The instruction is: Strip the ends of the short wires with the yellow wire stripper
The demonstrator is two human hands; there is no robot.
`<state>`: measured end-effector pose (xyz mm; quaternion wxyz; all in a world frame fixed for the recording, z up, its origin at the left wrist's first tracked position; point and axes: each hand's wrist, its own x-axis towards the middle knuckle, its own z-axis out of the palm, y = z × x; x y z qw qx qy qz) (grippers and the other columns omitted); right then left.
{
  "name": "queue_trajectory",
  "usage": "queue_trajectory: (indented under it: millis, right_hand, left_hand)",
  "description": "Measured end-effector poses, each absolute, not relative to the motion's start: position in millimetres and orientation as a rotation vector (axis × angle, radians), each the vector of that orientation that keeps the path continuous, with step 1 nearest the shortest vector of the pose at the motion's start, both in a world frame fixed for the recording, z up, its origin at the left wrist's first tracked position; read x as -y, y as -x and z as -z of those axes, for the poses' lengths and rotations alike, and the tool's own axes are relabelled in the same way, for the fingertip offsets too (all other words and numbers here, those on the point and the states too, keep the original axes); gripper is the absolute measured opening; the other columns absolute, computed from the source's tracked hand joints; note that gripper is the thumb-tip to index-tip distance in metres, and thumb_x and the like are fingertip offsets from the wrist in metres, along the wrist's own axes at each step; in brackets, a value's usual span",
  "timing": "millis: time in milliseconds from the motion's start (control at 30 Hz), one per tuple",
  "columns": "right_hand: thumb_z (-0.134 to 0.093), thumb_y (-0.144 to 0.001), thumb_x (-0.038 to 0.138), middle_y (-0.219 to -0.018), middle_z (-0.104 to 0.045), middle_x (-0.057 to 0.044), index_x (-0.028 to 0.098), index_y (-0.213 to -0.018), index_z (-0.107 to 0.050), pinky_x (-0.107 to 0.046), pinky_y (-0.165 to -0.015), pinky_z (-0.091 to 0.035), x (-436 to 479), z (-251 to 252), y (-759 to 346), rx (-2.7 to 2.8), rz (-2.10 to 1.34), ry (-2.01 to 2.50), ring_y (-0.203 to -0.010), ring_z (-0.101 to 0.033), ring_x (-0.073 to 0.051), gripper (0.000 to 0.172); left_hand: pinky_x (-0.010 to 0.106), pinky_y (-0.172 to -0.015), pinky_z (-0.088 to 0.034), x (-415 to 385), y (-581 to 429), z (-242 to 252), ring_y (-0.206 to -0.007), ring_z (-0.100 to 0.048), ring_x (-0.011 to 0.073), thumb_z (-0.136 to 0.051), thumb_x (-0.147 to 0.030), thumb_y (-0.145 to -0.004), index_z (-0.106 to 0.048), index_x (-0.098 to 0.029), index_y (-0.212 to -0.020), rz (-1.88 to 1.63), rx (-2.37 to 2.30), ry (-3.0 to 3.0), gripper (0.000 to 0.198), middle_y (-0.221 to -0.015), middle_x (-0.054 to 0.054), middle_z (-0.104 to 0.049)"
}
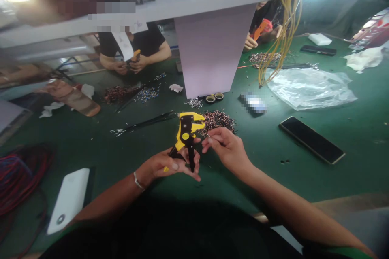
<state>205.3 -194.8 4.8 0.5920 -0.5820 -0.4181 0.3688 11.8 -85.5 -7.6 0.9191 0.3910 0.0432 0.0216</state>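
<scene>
A yellow-and-black wire stripper [186, 126] rests in my left hand [164, 163], its jaws pointing up and to the right. The fingers of that hand lie around the two handles. Close by on the right, my right hand [231, 149] is closed in a pinch, thumb against fingers. A tiny pale tip shows at its fingertips, too small to name. Just beyond both hands lies a heap of short copper-coloured and black pieces [220, 120]. A bundle of black wires [148, 121] with pale ends stretches to the left of the tool.
Small silver pieces [194, 102] and two rings [214, 97] lie at the foot of an upright panel [209, 52]. To the right are a phone [311, 139] and a plastic bag [313, 89]. A white device [69, 198] and coiled wires [21, 178] sit left. Two co-workers hold tools across the table.
</scene>
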Motion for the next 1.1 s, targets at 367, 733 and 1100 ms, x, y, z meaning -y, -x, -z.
queue_trajectory:
  millis: [367,733,1100]
  right_hand:
    - [-0.062,-0.080,0.025,-0.058,-0.069,0.003,0.022,-0.073,-0.064,-0.026,-0.056,-0.052,204,-12,-201,1.073,-0.462,1.555,-0.051,-0.066,-0.013,0.008]
    - [-0.056,-0.084,0.016,-0.066,-0.072,0.000,0.023,-0.074,-0.064,-0.025,-0.058,-0.053,207,-11,-191,1.394,0.077,1.575,-0.055,-0.066,-0.013,0.014]
    - [-0.055,-0.083,0.013,-0.064,-0.070,0.001,0.023,-0.077,-0.063,-0.025,-0.057,-0.052,209,-5,-188,1.443,0.078,1.541,-0.054,-0.064,-0.013,0.014]
  left_hand:
    - [0.052,-0.081,-0.056,90,-13,6,-0.092,-0.060,0.0270,-0.072,-0.015,-0.065,-0.047,-0.026,-0.138,-0.050,-0.108,-0.882,0.078,-0.099,0.011,-0.061]
    - [0.058,-0.094,-0.051,94,-13,12,-0.096,-0.064,0.0276,-0.078,-0.017,-0.067,-0.065,-0.017,-0.101,-0.099,-0.112,-0.947,0.036,-0.101,0.010,-0.062]
    - [0.053,-0.098,-0.050,96,-14,13,-0.096,-0.066,0.0271,-0.082,-0.018,-0.067,-0.065,-0.014,-0.092,-0.106,-0.157,-0.965,0.031,-0.100,0.010,-0.063]
